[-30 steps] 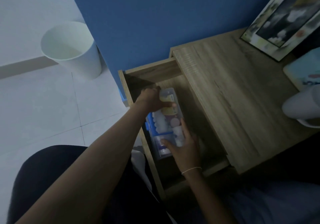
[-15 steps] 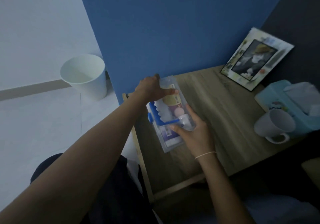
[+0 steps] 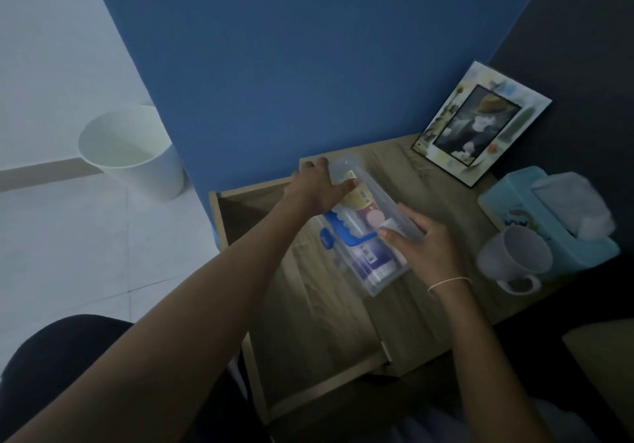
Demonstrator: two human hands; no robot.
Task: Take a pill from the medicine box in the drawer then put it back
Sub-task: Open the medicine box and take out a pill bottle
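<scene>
A clear plastic medicine box [image 3: 368, 257] with a blue handle and several bottles inside is held above the open wooden drawer [image 3: 308, 332] and the edge of the nightstand top. My left hand [image 3: 317, 187] grips the box's far end. My right hand [image 3: 423, 247] holds its near right side, thumb on the lid. The box is tilted, its long side running from far left to near right. No single pill can be made out.
On the nightstand top [image 3: 435, 202] stand a picture frame [image 3: 480, 123], a turquoise tissue box [image 3: 549, 219] and a white mug [image 3: 514, 257]. A white bin [image 3: 133, 154] stands on the tiled floor at the left. A blue wall lies behind.
The box has come up out of the drawer with both hands on it and moved right toward the nightstand top. My view has lifted, showing the mug and tissue box.
</scene>
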